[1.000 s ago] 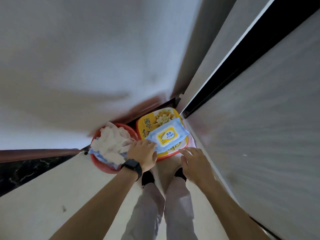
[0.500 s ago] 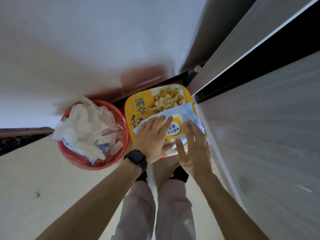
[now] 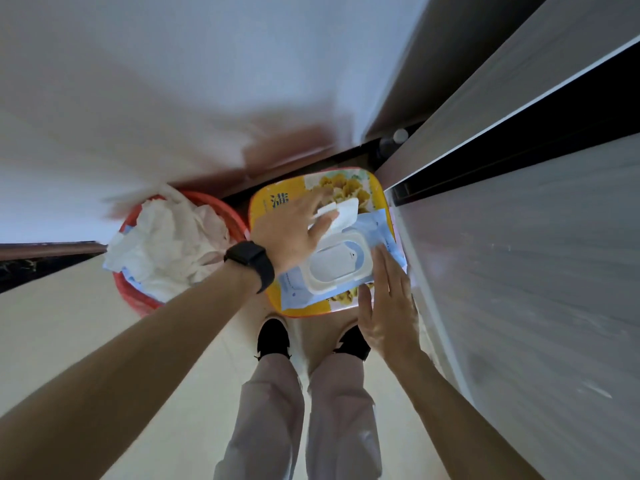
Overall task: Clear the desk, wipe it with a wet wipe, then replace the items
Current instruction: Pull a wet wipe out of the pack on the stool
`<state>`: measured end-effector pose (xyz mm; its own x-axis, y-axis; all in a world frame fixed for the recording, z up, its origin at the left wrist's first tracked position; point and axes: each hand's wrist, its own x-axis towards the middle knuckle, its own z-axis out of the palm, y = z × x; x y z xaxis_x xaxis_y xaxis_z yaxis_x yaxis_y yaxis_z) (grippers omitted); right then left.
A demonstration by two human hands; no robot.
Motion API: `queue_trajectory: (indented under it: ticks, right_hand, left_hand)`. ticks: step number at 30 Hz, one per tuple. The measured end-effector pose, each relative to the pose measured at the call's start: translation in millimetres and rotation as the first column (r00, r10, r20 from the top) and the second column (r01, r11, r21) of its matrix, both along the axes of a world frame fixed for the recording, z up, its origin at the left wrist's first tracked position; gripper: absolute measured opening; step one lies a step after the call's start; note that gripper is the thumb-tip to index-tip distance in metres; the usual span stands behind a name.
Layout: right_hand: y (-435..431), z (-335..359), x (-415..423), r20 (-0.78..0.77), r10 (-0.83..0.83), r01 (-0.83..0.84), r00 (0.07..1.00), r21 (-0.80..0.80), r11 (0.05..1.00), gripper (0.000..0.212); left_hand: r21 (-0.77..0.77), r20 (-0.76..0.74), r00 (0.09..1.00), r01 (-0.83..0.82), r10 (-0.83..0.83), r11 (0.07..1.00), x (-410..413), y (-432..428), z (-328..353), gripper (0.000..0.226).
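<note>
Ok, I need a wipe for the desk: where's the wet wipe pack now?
Head view, centre: the wet wipe pack lies on the yellow tin, right of the red bin, lid open.

Head-worn view, steeply downward, close overhead.

Blue wet-wipe pack point(image 3: 341, 268) lies flat on yellow tin point(image 3: 259, 211), white lid point(image 3: 346, 213) open.

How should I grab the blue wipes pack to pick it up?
Grip the wipes pack across its narrow width, thumb on one long blue edge and fingers on the other, coming straight down from above. It lies flat on the yellow tin, so nothing slides under it. Skip the white lid: it is flipped open, pinched by the left hand, and would probably just swing.
</note>
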<state>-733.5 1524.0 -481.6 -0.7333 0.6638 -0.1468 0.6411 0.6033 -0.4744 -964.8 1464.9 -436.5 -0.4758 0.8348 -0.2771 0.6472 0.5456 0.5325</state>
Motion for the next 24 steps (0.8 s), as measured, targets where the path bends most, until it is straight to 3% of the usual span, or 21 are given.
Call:
queue_trajectory:
  ticks: [2,4,5,7,9,13,15,18,21,24]
  right_hand:
    - [1,4,-2,0.022,-0.017,0.017,1.000,-0.024,1.000,0.060]
    - [2,11,-7,0.020,-0.042,0.044,0.999,-0.065,0.997,0.062]
    - [3,16,-10,0.016,-0.056,0.057,0.998,-0.084,0.995,0.063]
    - [6,27,-16,0.004,-0.075,0.075,0.997,-0.096,0.993,0.061]
    - [7,36,-25,-0.031,-0.087,0.084,0.996,-0.079,0.993,0.047]
    - [-2,38,-48,-0.036,-0.153,0.152,0.988,-0.044,0.987,0.025]
    - [-8,38,-56,-0.055,-0.196,0.192,0.979,-0.068,0.979,0.012]
    - [-22,41,-62,-0.147,-0.103,0.074,0.984,-0.191,0.979,0.005]
    - [-38,40,-57,-0.264,0.135,-0.196,0.955,-0.219,0.956,0.019]
    - [-44,42,-46,-0.274,0.199,-0.276,0.941,-0.280,0.920,0.034]
  left_hand:
    - [-0.038,-0.203,0.973,0.107,-0.113,0.993,-11,-8,-8,0.061]
    - [-0.138,-0.400,0.857,0.294,-0.325,0.946,-7,-24,-17,0.068]
    - [-0.164,-0.417,0.814,0.369,-0.404,0.915,-2,-33,-19,0.068]
    - [-0.145,-0.336,0.844,0.392,-0.418,0.909,15,-50,-23,0.073]
    - [-0.131,-0.187,0.940,0.264,-0.286,0.955,31,-66,-20,0.069]
    - [-0.047,0.039,0.998,0.059,-0.057,0.997,44,-80,-17,0.056]
    - [0.009,0.241,0.964,-0.120,0.114,0.993,45,-73,-7,0.049]
    - [0.002,0.483,0.789,-0.435,0.380,0.901,36,-57,4,0.033]
    - [-0.029,0.467,0.814,-0.376,0.345,0.926,27,-50,-3,0.031]
    - [-0.045,0.383,0.878,-0.294,0.288,0.955,25,-54,-11,0.020]
